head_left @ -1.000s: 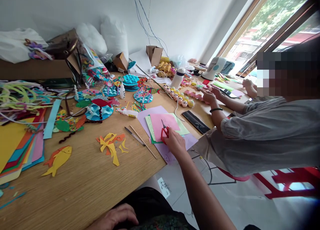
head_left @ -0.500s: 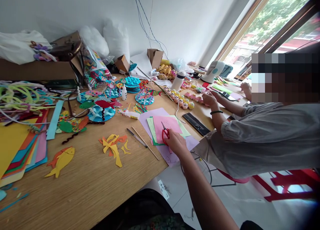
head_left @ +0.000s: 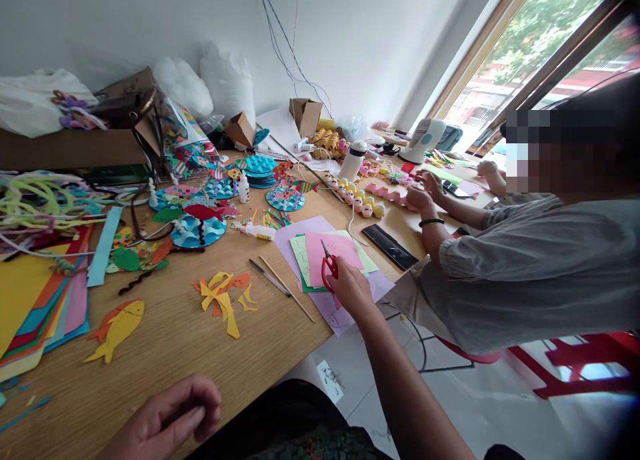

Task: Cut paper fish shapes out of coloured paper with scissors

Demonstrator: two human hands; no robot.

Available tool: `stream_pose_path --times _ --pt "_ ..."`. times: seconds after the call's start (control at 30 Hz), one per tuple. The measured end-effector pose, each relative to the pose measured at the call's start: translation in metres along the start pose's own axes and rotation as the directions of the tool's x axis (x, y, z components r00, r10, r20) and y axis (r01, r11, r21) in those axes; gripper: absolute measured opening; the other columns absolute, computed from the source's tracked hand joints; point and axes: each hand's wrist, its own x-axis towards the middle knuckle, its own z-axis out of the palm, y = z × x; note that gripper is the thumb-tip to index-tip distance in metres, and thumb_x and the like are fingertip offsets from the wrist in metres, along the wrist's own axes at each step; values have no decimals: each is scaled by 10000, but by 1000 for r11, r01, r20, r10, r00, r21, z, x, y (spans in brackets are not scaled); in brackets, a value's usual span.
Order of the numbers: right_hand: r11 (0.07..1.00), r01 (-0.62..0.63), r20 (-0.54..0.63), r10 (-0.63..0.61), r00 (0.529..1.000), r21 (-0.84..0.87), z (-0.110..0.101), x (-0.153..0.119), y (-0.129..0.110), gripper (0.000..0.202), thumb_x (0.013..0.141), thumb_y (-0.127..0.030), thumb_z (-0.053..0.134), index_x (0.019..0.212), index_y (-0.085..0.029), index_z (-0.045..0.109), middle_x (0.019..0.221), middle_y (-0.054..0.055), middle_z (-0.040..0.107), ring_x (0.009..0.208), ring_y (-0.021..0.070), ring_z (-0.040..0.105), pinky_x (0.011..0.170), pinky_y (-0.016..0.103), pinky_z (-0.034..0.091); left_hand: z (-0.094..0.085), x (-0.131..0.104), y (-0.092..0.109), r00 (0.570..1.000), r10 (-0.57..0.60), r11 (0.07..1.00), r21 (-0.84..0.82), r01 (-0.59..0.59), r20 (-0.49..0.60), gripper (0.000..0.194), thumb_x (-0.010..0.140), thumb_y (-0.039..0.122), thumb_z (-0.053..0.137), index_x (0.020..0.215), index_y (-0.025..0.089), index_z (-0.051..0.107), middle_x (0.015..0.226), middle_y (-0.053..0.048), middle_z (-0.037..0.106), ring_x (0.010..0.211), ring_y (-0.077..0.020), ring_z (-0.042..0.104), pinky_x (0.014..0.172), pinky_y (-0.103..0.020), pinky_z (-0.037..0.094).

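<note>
Red-handled scissors (head_left: pixel 330 267) are in my right hand (head_left: pixel 351 287), its fingers closed around the handles. The blades point away from me, above a pink paper sheet (head_left: pixel 320 247) with faint drawn lines. Beneath it lie light green sheets (head_left: pixel 299 252) and a large lilac sheet (head_left: pixel 377 290). My left hand (head_left: pixel 173 413) is at the table's near edge, fingers loosely curled, thumb apart from them, nothing visible in it. Yellow and orange paper scraps (head_left: pixel 223 297) lie ahead of it. To their left are yellow and orange paper fish (head_left: pixel 117 327).
A pen (head_left: pixel 270 278) and a thin wooden stick (head_left: pixel 287 289) lie beside the sheets. Fanned coloured paper (head_left: pixel 70 307) is at the left. Behind are glue bottles (head_left: pixel 244 188) and fish decorations on blue discs (head_left: pixel 197 230). A co-worker (head_left: pixel 520 267) sits at the right, near a black phone-like slab (head_left: pixel 390 247).
My left hand has come into view at the bottom left. My right hand still holds the scissors over the pink sheet. The view has shifted slightly.
</note>
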Motion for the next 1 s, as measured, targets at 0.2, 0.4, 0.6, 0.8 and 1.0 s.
stream_pose_path --times 0.2,0.4,0.6,0.8,1.0 --pt "939 -33 -49 53 997 343 -4 7 21 72 779 -240 589 784 -185 543 774 32 648 743 194 624 614 269 424 46 45 63 995 -36 870 -493 -15 -94 429 749 273 720 1169 211 655 1279 -87 659 1237 -258 554 983 -346 492" --pt "733 -114 43 115 992 670 -2 1 31 146 773 -293 594 805 -185 500 627 -32 588 497 118 573 466 221 419 86 113 94 998 -48 765 -641 60 36 419 754 -1 572 1154 122 599 1252 -131 609 1118 -186 625 928 -268 513" --pt "617 -167 102 139 985 769 0 1 32 163 711 -267 653 773 -189 525 520 -46 561 434 132 561 402 210 330 109 172 84 990 -86 752 -645 137 110 477 751 -42 542 1187 148 510 985 -69 612 838 -148 703 709 -242 559" --pt "574 -179 127 130 983 799 3 2 29 153 705 -262 655 765 -197 530 519 -41 573 425 130 546 392 210 299 117 192 76 986 -101 743 -650 162 130 493 753 -24 615 1187 148 459 907 -47 616 757 -166 729 632 -241 558" --pt "542 -185 137 128 982 820 4 0 26 190 669 -258 680 762 -189 530 503 -52 559 416 118 518 401 206 303 117 200 72 988 -84 746 -649 148 129 421 767 -15 610 1139 128 473 844 -56 661 736 -174 728 633 -246 558"
